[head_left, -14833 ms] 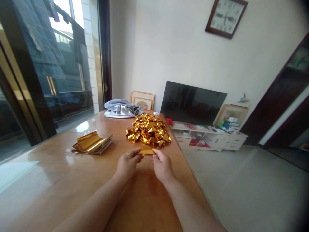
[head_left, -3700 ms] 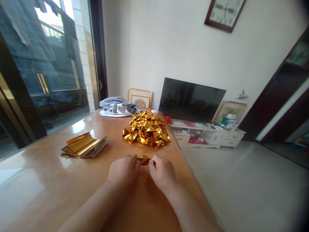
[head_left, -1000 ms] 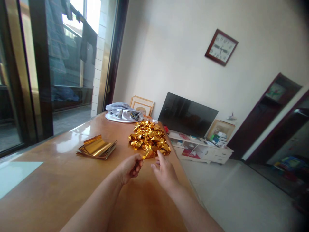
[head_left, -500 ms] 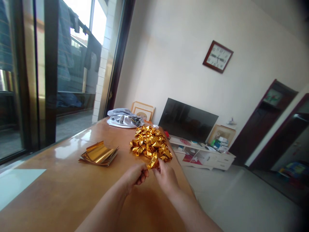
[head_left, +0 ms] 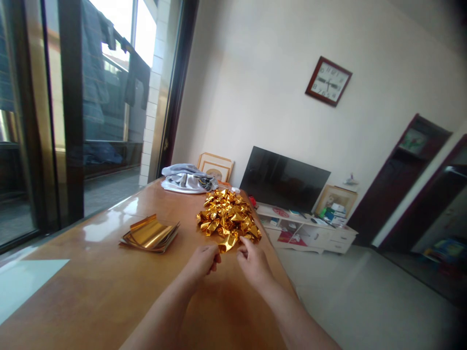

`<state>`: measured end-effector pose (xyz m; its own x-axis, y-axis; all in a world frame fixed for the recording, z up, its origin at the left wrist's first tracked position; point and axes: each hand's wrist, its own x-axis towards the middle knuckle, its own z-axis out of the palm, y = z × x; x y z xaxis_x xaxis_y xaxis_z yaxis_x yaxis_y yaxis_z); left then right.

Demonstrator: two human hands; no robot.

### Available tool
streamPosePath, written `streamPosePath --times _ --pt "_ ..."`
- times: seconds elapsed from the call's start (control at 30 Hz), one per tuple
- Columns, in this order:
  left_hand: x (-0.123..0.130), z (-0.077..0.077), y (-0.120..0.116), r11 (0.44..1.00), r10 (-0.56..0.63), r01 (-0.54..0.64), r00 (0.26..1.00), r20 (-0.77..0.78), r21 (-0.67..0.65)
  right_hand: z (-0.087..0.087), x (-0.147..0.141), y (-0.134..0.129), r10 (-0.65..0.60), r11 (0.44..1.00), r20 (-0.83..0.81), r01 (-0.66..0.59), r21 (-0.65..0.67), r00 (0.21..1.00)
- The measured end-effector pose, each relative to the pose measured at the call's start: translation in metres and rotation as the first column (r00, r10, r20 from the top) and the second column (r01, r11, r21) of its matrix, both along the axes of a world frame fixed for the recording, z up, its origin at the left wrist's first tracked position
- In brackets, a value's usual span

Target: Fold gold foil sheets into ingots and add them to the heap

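Note:
Just in front of the pile, a folded gold foil paper ingot [head_left: 229,241] spans the gap between my two hands. My left hand [head_left: 204,260] is closed and pinches its left end, the other fingers curled under. At the opposite end my right hand [head_left: 254,261] grips the ingot's edge with thumb and index finger, partly hiding it. Beyond them lies a heap of shiny folded gold paper ingots [head_left: 229,209] on the wooden table [head_left: 109,291]. Off to the left rests a stack of flat gold foil sheets [head_left: 150,234], its top sheet curling up.
Grey cloth [head_left: 188,179] is bundled at the table's far end, near a framed picture [head_left: 215,167]. A pale sheet [head_left: 29,282] lies at the left edge. A television [head_left: 284,180] stands on a white cabinet [head_left: 314,238] beyond the table's right side. Glass doors line the left.
The ingot between my hands has turned from upright to lying more level and spread wider. My hands have moved slightly apart and up. The stack and heap stay put.

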<state>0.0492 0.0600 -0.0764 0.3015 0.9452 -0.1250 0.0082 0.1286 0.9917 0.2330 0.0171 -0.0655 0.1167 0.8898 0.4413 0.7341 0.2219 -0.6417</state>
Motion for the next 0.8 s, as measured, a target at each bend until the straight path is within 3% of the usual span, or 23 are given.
streamPosePath --times 0.2,0.47,0.53,0.67,0.8 --pt "-0.003 -0.009 0.007 0.976 0.106 -0.059 0.969 -0.222 0.208 0.007 0.000 0.008 0.017 0.999 -0.310 -0.028 -0.032 0.951" --pt "-0.005 -0.017 0.013 0.936 0.184 -0.059 0.923 -0.338 0.347 0.010 -0.007 0.024 0.034 0.997 -0.355 -0.058 -0.058 0.934" --pt "-0.006 -0.018 0.015 0.932 0.197 -0.082 0.933 -0.302 0.354 0.011 -0.010 0.026 0.027 0.994 -0.447 -0.072 -0.085 0.894" --pt "-0.011 -0.011 0.014 0.938 0.236 -0.192 0.964 -0.125 0.290 0.011 -0.010 0.043 -0.031 0.994 -0.683 -0.050 -0.099 0.730" --pt "-0.023 0.002 0.013 0.921 0.336 -0.338 0.941 0.048 0.192 0.014 0.002 0.075 -0.073 0.996 -0.764 0.015 -0.082 0.641"
